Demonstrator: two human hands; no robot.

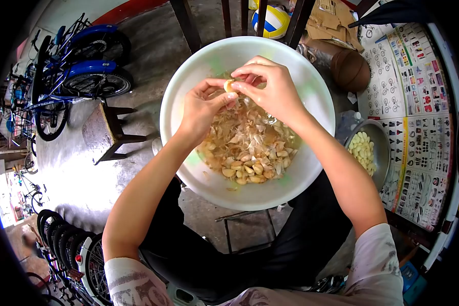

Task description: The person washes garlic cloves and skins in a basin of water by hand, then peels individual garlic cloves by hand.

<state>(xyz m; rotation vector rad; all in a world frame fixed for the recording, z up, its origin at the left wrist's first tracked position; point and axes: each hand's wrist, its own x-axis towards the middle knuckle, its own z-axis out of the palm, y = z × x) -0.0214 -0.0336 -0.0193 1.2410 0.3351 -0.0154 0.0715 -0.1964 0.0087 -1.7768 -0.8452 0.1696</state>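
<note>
A garlic clove [229, 85] is pinched between the fingertips of my left hand [207, 100] and my right hand [264, 81]. Both hands are over a wide white basin [183, 173]. Inside the basin, loose papery garlic skins [250, 127] lie in water. Unpeeled garlic cloves [247, 169] gather at the basin's near side. To the right, a metal bowl [385, 153] holds pale peeled garlic cloves [362, 150]. My fingers partly cover the clove, so how much skin is on it cannot be made out.
A small wooden stool [99, 130] stands on the left, with blue bicycles [94, 71] behind it. Beyond the basin are dark wooden bars [225, 20], a volleyball [271, 21] and a brown basketball [350, 70]. Printed sheets [418, 122] cover the surface at right. Several tyres [61, 239] stand at lower left.
</note>
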